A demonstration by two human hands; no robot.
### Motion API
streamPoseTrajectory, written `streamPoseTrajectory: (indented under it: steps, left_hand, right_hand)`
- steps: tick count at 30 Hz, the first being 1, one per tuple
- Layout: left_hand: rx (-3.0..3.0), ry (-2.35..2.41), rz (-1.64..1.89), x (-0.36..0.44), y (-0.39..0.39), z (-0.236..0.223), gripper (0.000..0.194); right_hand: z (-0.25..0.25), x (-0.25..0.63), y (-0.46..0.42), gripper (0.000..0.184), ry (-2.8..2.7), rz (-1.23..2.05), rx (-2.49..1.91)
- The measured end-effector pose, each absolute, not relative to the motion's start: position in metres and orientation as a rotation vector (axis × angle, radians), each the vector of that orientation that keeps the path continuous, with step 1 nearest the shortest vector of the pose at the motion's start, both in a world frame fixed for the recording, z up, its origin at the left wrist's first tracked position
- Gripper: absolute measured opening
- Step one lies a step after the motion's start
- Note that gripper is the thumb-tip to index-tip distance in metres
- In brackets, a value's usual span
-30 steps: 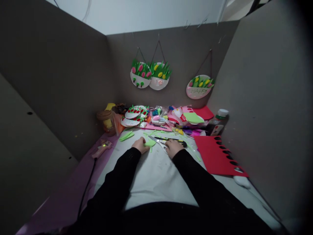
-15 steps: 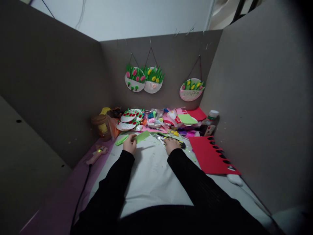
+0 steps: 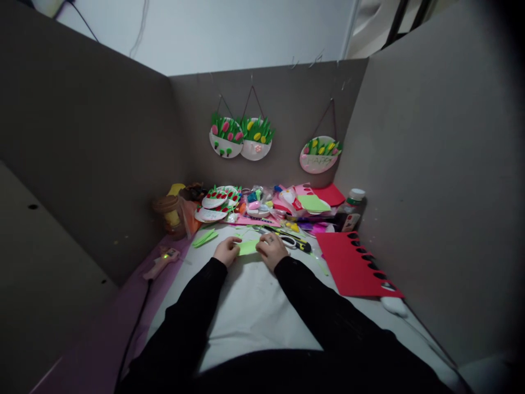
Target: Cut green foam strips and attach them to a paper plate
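Observation:
A small light-green paper piece lies between my two hands on the white sheet that covers the table. My left hand grips its left edge with curled fingers. My right hand pinches its right edge. Both arms are in black sleeves. Scissors with white handles lie just right of my right hand, beside a yellow-and-black cutter. A few cut green strips sit to the left of my left hand.
A red sheet with cut-out holes lies at right. A pink glue gun with a lit lamp rests at left on a purple cover. Craft clutter, paper plates, a jar and a bottle line the back. Grey cardboard walls carry three hanging plate crafts.
My left hand has brought the green paper back from the far left towards the middle. My right hand has left the scissors and taken hold of the paper's right edge.

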State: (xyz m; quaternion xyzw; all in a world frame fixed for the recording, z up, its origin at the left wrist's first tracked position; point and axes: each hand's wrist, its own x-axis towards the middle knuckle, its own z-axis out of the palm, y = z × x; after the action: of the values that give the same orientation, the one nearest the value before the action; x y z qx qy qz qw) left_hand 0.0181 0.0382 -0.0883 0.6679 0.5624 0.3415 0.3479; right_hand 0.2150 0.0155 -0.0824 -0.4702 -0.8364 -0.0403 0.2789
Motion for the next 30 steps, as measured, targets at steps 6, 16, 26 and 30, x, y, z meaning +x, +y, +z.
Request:
streamPoseTrajectory:
  steps: [6,16,26,30]
  left_hand:
    - [2.263,1.641,0.860,0.015,0.033,-0.084,0.026]
    - [2.491,1.561,0.523,0.023,0.032,-0.085,0.018]
    - [2.325,1.839,0.426,0.028,0.033,-0.082,0.024]
    - [2.308,1.865,0.377,0.029,0.033,-0.081,0.024]
  right_hand:
    - [-0.094,0.208,0.032,0.020,-2.426,-0.044,-1.387]
    - [-0.097,0.211,0.031,0.019,-2.353,0.075,-1.417]
    - [-0.100,0.207,0.042,0.022,-2.294,0.138,-1.588]
    - [-0.098,0.205,0.044,0.023,-2.328,0.142,-1.650]
